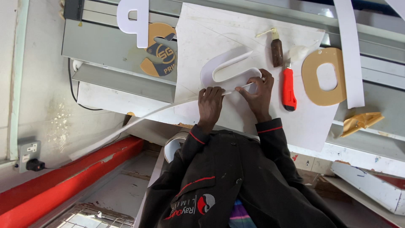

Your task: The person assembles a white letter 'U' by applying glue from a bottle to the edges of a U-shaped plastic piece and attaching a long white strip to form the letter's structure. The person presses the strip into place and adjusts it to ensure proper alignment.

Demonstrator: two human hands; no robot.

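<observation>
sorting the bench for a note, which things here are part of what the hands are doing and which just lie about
In use: left hand, right hand, white strip, white curved letter, white sheet.
Lying about: red knife, brown bottle, tan cut-out letter, white letter.

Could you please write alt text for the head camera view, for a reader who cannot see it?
Two hands press a long white strip against the edge of a white U-shaped cutout on a white sheet: left hand flat on the strip, right hand pinching it at the cutout. Beside them lie a red utility knife, a small brown bottle and a tan letter cutout.
</observation>
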